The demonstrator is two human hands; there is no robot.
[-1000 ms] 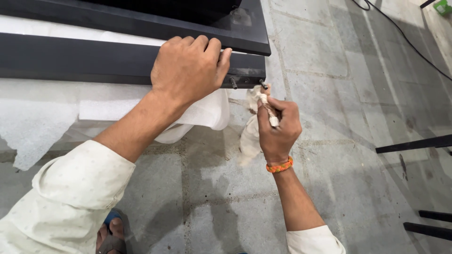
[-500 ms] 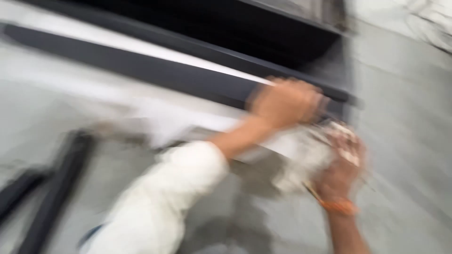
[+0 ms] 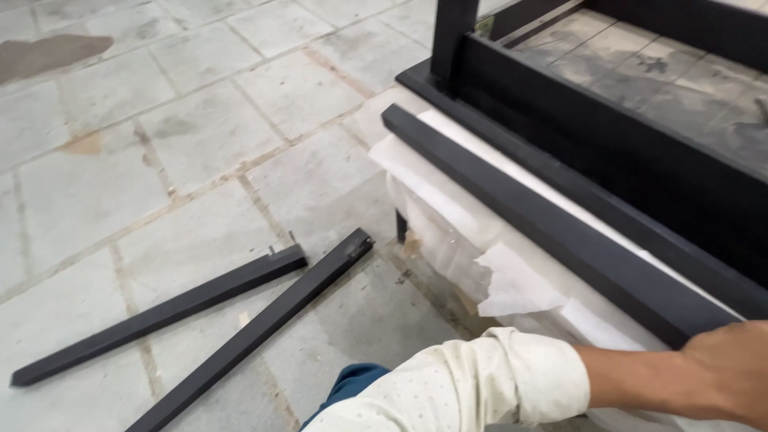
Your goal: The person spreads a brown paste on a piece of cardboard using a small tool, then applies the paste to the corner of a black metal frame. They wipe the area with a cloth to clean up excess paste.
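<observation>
From the head view, the camera has swung away to the left since a second ago: the right hand with its small white tool and orange wristband, then working at the end of the black bar, is now out of the picture, so I cannot tell what its grip holds. Only the left hand shows, at the lower right corner, still resting on the near end of that bar as it did before; its fingers are cut off by the frame edge, so whether the grip is closed around the bar or merely laid flat on it cannot be told. The cream sleeve runs in from the bottom edge toward that hand. My reading is that the work at the bar's end is paused while the gaze goes to the loose pieces on the floor. The bar lies on white wrapping paper, torn and crumpled just below the bar, and beyond the bar stands a larger black frame with an upright post at its far corner. Well left of the bar, two loose black bars lie side by side on the grey tiled floor, which is dusty, stained and marked with pale joints. No raised surface carries anything; all rests on the floor.
</observation>
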